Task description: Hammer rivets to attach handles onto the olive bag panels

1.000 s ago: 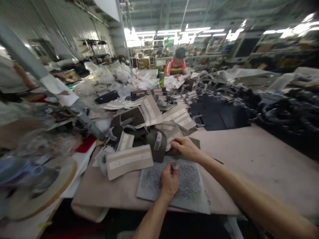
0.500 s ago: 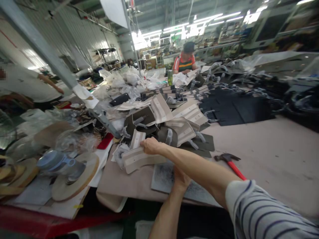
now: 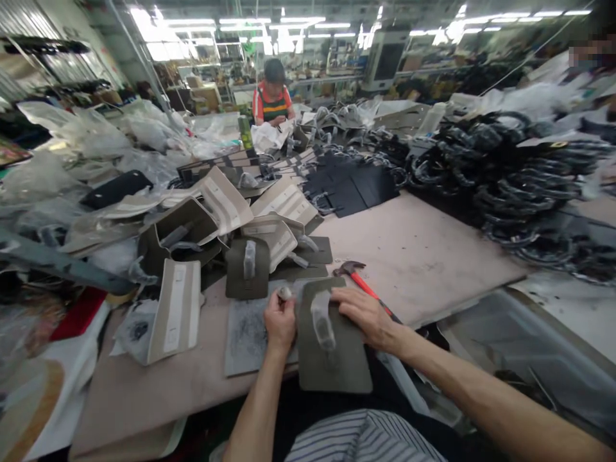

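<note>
My right hand (image 3: 364, 316) grips the upper right edge of an olive bag panel (image 3: 346, 366), its fingers lying on the face. A handle wrapped in clear plastic (image 3: 323, 321) is fixed to that panel, which tilts over the table's front edge. Beside it, my left hand (image 3: 280, 324) is closed in a fist around a small pale object (image 3: 285, 293) with a round end; its kind is unclear. Under the left hand lies a worn grey slab (image 3: 244, 340). A claw hammer (image 3: 366, 285) with a red handle rests just beyond my right hand.
More panels with wrapped handles (image 3: 248, 269) pile up ahead and left. A beige-backed panel (image 3: 176, 308) stands at left. Black panels (image 3: 351, 186) and heaped black handles (image 3: 514, 186) lie farther right. A grey bin (image 3: 510, 327) is at the right. A co-worker (image 3: 273, 96) sits opposite.
My view has swung right. My right hand has left the beige-backed panel at the left and now holds the olive panel near me. My left hand has come up into view with the pale object.
</note>
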A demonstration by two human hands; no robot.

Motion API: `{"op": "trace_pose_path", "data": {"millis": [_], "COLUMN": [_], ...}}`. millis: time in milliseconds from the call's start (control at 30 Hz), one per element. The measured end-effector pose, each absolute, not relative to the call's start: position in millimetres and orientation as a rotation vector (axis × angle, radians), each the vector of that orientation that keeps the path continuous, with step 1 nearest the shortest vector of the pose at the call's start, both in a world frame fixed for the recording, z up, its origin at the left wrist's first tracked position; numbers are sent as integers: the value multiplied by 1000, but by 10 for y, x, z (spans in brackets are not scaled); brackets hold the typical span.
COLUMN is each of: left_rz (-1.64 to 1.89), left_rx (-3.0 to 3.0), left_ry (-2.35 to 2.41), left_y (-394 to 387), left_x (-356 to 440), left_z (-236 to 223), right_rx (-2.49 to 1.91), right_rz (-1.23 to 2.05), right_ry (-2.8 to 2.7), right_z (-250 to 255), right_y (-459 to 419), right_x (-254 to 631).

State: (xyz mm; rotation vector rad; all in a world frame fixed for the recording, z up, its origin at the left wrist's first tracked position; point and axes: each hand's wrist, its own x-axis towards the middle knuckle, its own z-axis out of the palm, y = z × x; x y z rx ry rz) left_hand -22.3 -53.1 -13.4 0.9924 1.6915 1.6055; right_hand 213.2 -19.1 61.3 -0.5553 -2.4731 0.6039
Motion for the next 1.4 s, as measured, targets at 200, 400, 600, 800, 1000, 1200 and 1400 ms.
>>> {"op": "trace_pose_path", "data": {"millis": [200, 400, 600, 800, 1000, 1200, 1400], "left_rz": [1585, 1550, 1452, 1415, 1384, 1378, 1389], "left_rx": [917, 959, 982, 1029, 1099, 1135, 1166], "left_ry": [1629, 1379, 1279, 1289, 1355, 1401, 1482], "left_y": [-500, -211, 49, 22, 40, 53, 69], "left_x": [-198, -2, 177, 164, 200, 219, 249], "left_z": [-87, 133, -35, -125, -76, -54, -91], "right_rx": [-552, -519, -583, -707, -1391, -1816, -1911], "right_rz": [717, 975, 976, 867, 405, 461, 720], "right_ry": [-2519, -2510, -2402, -2325, -2030, -2224, -2205], "right_z": [-139, 105, -111, -66, -119, -97, 87], "right_y": [-396, 25, -62, -87, 16, 1, 64], "right_x": [2277, 2284, 2298, 2388, 2765, 2914, 2811]}}
